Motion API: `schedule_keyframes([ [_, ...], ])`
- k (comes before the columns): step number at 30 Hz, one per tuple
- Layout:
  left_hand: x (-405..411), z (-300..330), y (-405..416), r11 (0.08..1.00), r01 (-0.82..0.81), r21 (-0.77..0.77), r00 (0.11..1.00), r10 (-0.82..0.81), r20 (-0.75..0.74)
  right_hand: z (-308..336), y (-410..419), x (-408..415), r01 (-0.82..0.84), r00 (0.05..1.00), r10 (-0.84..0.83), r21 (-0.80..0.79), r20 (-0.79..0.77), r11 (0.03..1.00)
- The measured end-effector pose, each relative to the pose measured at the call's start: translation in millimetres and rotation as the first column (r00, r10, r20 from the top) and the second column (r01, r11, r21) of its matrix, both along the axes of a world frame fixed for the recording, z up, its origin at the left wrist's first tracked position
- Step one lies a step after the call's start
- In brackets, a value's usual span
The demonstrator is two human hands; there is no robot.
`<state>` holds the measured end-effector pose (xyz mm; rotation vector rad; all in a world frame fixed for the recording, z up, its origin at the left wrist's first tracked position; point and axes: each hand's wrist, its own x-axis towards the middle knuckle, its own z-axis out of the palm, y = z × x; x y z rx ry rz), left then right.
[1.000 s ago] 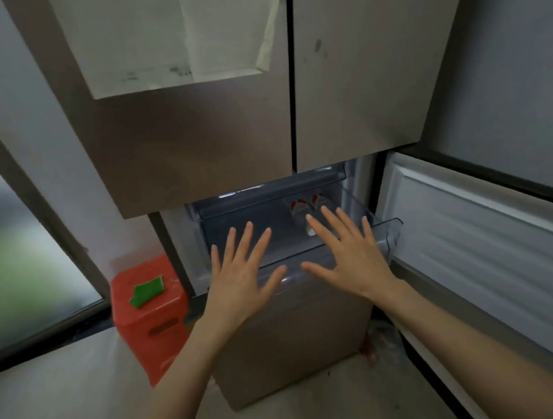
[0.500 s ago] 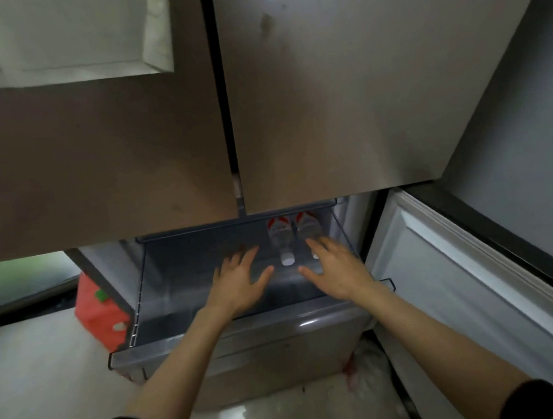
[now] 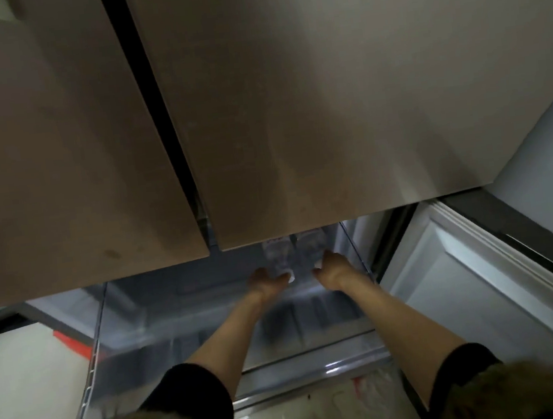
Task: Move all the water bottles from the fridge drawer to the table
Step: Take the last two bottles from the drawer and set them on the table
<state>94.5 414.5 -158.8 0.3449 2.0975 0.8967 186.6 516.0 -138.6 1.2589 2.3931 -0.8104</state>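
Two clear water bottles lie side by side at the back right of the pulled-out fridge drawer (image 3: 94, 364), their far ends hidden under the upper doors. My left hand (image 3: 265, 281) is curled around the neck end of the left bottle (image 3: 278, 255), whose white cap shows by my fingers. Just to its right, my right hand (image 3: 333, 268) is wrapped on the right bottle (image 3: 311, 245) near its cap. Both forearms stretch over the drawer's front rim.
The closed upper fridge doors (image 3: 290, 104) overhang the drawer and fill most of the view. An open lower door (image 3: 484, 289) stands to the right. A red object (image 3: 77, 345) sits on the pale floor left of the drawer.
I have leaned in closer over the drawer. Both hands went from spread open above the drawer floor to the back, and have closed on the two bottles.
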Motion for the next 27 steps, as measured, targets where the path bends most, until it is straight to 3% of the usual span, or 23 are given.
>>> schedule_keyframes([
  [4,-1.7,-17.1,19.0,0.991,-0.118,0.058,0.987,0.110,0.118,-16.0,3.9,-14.5,0.048,0.999,-0.048,0.076,0.002,0.996],
  [9,-0.9,-26.7,35.4,0.987,-0.153,0.037,0.985,0.150,0.087,-25.8,5.4,-26.3,0.097,0.995,-0.096,0.153,-0.013,0.983],
  [14,0.2,-25.2,17.5,0.987,-0.157,-0.029,0.981,0.159,0.113,-14.0,-0.8,-15.4,0.200,0.980,-0.200,-0.026,-0.007,0.979],
  [18,8.8,-7.0,-0.2,0.981,-0.191,-0.024,0.967,0.192,0.168,5.1,-12.5,4.4,0.154,0.988,-0.156,-0.114,-0.013,0.982],
  [20,7.3,10.0,-10.4,0.979,-0.202,0.018,0.972,0.198,0.127,17.8,-15.7,13.5,0.119,0.991,-0.125,-0.113,-0.048,0.987],
  [24,-2.9,43.1,-40.0,0.982,-0.187,0.029,0.971,0.189,-0.149,44.5,-22.9,35.5,0.132,0.971,-0.152,-0.117,-0.184,0.984],
  [27,7.8,63.1,-65.8,0.975,-0.220,0.016,0.927,0.215,-0.308,56.2,-38.4,52.1,0.186,0.943,-0.179,-0.002,-0.279,0.983],
])
